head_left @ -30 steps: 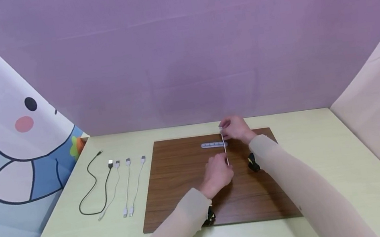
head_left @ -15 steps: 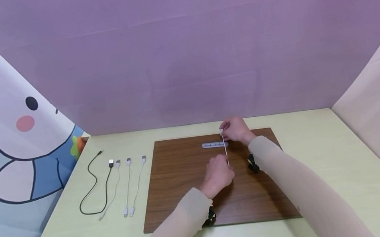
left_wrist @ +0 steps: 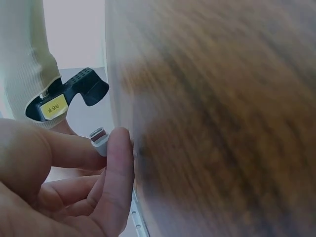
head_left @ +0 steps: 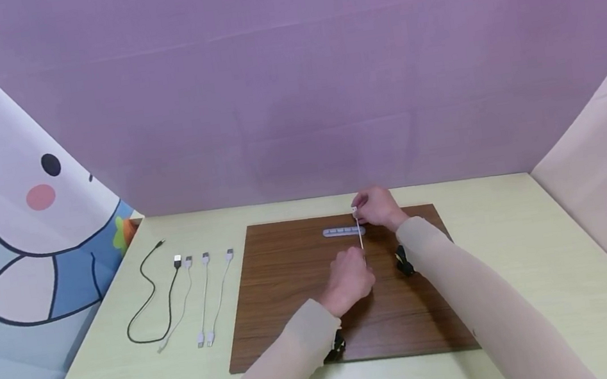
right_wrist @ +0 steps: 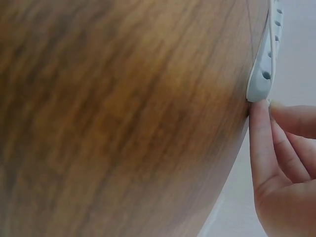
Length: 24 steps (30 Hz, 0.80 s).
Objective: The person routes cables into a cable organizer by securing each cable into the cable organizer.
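Note:
A short white USB cable point(head_left: 360, 236) is stretched straight between my two hands, running over the right end of a pale cable holder point(head_left: 338, 232) with several slots. My left hand point(head_left: 348, 280) pinches the near end between thumb and finger; a small USB-C type plug point(left_wrist: 100, 140) pokes out there in the left wrist view. At the far end, my right hand point(head_left: 377, 208) pinches the white USB plug point(head_left: 354, 211). In the right wrist view its fingertips are close to the end of the cable holder point(right_wrist: 260, 86). Whether the cable sits in a slot, I cannot tell.
A brown wood-grain board point(head_left: 282, 289) lies under both hands on the pale table point(head_left: 522, 249). Left of it lie a black USB cable point(head_left: 151, 288) and several white ones, including one white cable point(head_left: 223, 291) nearest the board. A purple backdrop point(head_left: 289, 88) rises behind.
Both hands keep nearly the same place and hold on the cable. The plug at my right fingertips sits very slightly lower in the head view.

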Tool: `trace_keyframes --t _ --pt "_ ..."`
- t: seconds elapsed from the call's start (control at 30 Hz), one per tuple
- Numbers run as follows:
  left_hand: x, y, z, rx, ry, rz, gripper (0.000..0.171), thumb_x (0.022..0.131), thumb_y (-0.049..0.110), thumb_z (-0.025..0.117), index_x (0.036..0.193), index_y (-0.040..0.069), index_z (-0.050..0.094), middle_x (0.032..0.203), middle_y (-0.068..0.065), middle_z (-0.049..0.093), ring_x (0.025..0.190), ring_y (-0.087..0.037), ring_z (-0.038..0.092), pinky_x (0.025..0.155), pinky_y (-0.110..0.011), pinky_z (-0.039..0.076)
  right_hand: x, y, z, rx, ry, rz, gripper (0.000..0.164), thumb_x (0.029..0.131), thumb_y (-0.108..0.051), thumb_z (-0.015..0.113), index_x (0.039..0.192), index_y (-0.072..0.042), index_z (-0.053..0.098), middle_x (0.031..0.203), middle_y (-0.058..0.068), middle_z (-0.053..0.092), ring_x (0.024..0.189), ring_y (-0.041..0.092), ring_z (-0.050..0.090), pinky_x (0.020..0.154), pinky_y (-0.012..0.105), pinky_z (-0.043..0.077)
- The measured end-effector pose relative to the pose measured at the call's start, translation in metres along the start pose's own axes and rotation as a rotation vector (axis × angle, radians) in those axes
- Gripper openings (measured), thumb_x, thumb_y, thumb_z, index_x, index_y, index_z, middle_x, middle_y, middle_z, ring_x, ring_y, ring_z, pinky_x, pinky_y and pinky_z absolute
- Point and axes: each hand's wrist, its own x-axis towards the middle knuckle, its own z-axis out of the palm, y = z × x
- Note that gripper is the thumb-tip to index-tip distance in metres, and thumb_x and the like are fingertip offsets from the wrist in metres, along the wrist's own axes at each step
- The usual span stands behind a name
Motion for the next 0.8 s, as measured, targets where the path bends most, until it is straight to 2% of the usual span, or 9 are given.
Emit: trace_keyframes --t 0.13,0.37,0.57,0.8 --pt "0.0026 -0.0001 -0.0005 0.013 -0.011 -0.022 0.023 0.089 0.001 0.067 0.112 -0.001 0.069 0.082 -0.01 0.059 0.062 -0.021 0.056 0.048 -0.029 0.043 0.0005 -0.0008 0.0002 -0.005 -0.008 -0.016 0.02 0.091 0.003 0.068 0.11 0.008 0.069 0.099 0.019 0.066 0.084 0.029 0.072 0.074 0.032 0.06" --pt "0.0054 0.0005 -0.0016 -0.039 -0.056 -0.083 0.034 0.09 0.0 0.066 0.124 0.0 0.066 0.086 -0.011 0.058 0.055 -0.021 0.055 0.043 -0.027 0.041 0.0022 -0.0005 0.0004 -0.048 0.002 -0.03 0.019 0.09 0.003 0.068 0.108 0.007 0.07 0.097 0.018 0.068 0.078 0.024 0.071 0.07 0.03 0.06" --pt "0.0069 0.0003 -0.0021 -0.001 -0.021 -0.052 0.033 0.086 -0.002 0.068 0.119 -0.001 0.068 0.086 -0.012 0.061 0.061 -0.022 0.056 0.047 -0.028 0.042 0.0058 0.0005 0.0026 -0.081 0.009 -0.053 0.019 0.089 0.003 0.068 0.107 0.007 0.071 0.097 0.018 0.069 0.075 0.023 0.071 0.069 0.03 0.059" --pt "0.0101 -0.0005 -0.0013 -0.012 -0.027 -0.074 0.044 0.085 -0.002 0.069 0.129 0.0 0.066 0.106 -0.017 0.065 0.065 -0.023 0.057 0.048 -0.028 0.044 0.0079 0.0001 0.0056 -0.119 0.023 -0.06 0.018 0.09 0.002 0.069 0.107 0.005 0.071 0.095 0.016 0.07 0.074 0.021 0.07 0.07 0.031 0.059"
